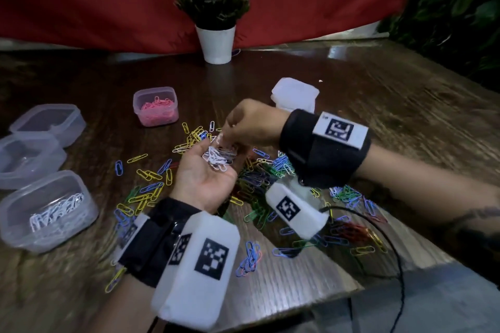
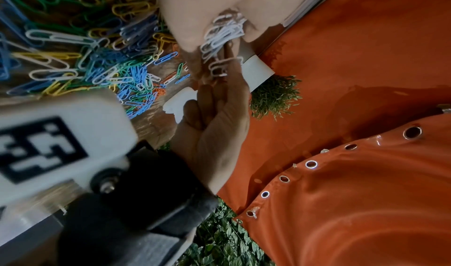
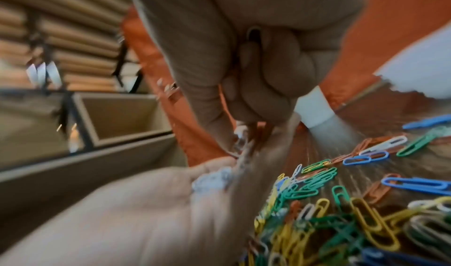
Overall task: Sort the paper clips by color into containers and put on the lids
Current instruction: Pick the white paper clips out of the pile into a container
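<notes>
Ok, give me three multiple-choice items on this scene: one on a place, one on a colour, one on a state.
1. Where is the plant pot?
A. at the table's far edge
B. beside the left wrist
C. inside a tub

2. What colour are the clips in the left hand?
A. green
B. white
C. pink

3. How do the tubs on the left stand?
A. lidded
B. stacked upside down
C. open, no lids on

Key: 1 A, the pot stands by the red cloth. 2 B, white clips lie on the palm. 3 C, the tub of white clips and the pink tub show open tops.
</notes>
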The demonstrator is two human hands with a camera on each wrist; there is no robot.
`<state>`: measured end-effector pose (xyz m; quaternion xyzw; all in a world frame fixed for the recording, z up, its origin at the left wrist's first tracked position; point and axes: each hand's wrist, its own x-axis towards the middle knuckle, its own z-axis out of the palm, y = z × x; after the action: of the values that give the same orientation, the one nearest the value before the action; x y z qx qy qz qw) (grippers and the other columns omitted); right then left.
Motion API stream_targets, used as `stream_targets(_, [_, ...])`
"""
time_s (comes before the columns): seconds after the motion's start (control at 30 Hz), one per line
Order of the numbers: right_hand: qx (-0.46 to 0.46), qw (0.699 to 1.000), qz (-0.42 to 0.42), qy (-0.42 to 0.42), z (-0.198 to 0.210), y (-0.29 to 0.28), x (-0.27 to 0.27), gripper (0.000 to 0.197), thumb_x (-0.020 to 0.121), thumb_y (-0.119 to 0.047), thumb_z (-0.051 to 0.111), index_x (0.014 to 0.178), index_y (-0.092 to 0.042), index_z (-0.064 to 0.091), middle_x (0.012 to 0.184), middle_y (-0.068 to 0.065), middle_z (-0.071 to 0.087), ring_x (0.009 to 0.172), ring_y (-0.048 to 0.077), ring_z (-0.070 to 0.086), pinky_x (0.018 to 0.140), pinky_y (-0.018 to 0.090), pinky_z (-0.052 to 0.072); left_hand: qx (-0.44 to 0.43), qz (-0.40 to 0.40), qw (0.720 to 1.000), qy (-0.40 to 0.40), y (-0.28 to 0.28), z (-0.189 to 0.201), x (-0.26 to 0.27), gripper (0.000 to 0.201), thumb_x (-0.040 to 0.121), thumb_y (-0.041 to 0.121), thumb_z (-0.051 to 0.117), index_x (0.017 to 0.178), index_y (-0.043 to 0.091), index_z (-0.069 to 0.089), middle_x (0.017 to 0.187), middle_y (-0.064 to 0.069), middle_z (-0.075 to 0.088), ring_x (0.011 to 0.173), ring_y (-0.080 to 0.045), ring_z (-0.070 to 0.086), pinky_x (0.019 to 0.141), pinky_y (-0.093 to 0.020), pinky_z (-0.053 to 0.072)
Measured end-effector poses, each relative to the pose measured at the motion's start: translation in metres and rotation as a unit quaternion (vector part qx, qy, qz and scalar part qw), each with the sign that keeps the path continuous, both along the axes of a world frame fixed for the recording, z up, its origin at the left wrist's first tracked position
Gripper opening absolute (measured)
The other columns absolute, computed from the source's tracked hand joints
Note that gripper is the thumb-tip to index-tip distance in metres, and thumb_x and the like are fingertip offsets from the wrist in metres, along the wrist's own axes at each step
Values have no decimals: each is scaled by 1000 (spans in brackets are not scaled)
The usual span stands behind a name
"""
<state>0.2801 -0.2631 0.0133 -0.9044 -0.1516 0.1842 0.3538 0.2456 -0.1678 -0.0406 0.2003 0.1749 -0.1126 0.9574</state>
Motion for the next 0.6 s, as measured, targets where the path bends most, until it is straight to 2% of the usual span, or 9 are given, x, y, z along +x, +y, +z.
stream_targets(0.1, [-14, 999, 22, -38, -6, 2, -2, 8, 80, -12, 70, 76, -9, 64, 65, 2, 59, 51, 6, 51, 48, 17, 42, 1, 5, 1000, 1, 0, 2, -2, 36, 99, 19, 30, 88, -3, 57, 78, -18, 64, 68, -25, 62, 59, -33, 55])
stream_targets(0.13, [-8, 998, 31, -51, -4, 1, -5, 7, 81, -13, 69, 82, -10, 63, 65, -1, 56, 50, 3, 50, 46, 14, 41, -3, 10, 1000, 1, 0, 2, -2, 38, 98, 17, 30, 83, -3, 59, 72, -18, 64, 61, -25, 64, 53, -30, 56])
stream_targets(0.2, [53, 997, 44, -46, 2, -4, -9, 9, 84, -10, 66, 91, -6, 61, 63, -2, 53, 39, 1, 48, 36, 10, 33, -11, 23, 1000, 2, 1, 3, -2, 45, 98, 15, 31, 72, -5, 62, 64, -19, 65, 50, -26, 65, 45, -34, 56])
stream_targets(0.27, [123, 992, 35, 4, 8, -17, -9, 12, 89, -11, 59, 94, 0, 61, 56, -2, 54, 28, 1, 41, 30, 12, 27, -38, 31, 999, 14, 3, 2, -1, 41, 98, 16, 31, 74, -3, 59, 62, -18, 65, 49, -25, 65, 46, -34, 55])
stream_targets(0.3, [124, 992, 26, 24, 9, -26, -7, 17, 92, -16, 55, 91, -1, 62, 48, -5, 49, 26, 2, 34, 29, 13, 24, -59, 33, 997, 28, 4, 0, -1, 36, 98, 16, 33, 75, -1, 56, 58, -15, 63, 46, -23, 63, 44, -30, 54])
stream_targets(0.37, [68, 996, -11, 59, 7, -49, 5, 33, 97, -27, 44, 76, -8, 60, 41, -7, 31, 27, 2, 23, 30, 12, 18, -98, 23, 994, 53, 8, -3, -2, 27, 92, 11, 38, 66, 6, 47, 47, -4, 50, 34, -15, 51, 34, -14, 41])
stream_targets(0.43, [-6, 994, -83, 69, 6, -76, 21, 38, 100, -25, 38, 65, -15, 48, 37, -8, 27, 26, 2, 20, 31, 10, 14, -75, -3, 996, 45, 10, -6, -3, 29, 81, 8, 40, 52, 12, 40, 41, 4, 34, 29, -8, 35, 28, -14, 22])
stream_targets(0.5, [-109, 986, -122, 22, 5, -99, 38, 32, 98, -16, 40, 68, -12, 50, 38, -4, 32, 22, 2, 24, 30, 8, 17, -42, -18, 999, 20, 12, -6, -4, 30, 71, 9, 41, 42, 13, 38, 37, 6, 29, 27, -6, 28, 28, -16, 14])
stream_targets(0.6, [-215, 968, -127, -41, 2, -110, 56, 16, 90, -7, 51, 88, 0, 66, 51, 3, 40, 20, 3, 32, 27, 10, 25, -48, -14, 999, 11, 14, -6, -4, 29, 68, 9, 41, 40, 12, 37, 36, 6, 27, 25, -6, 26, 27, -16, 14])
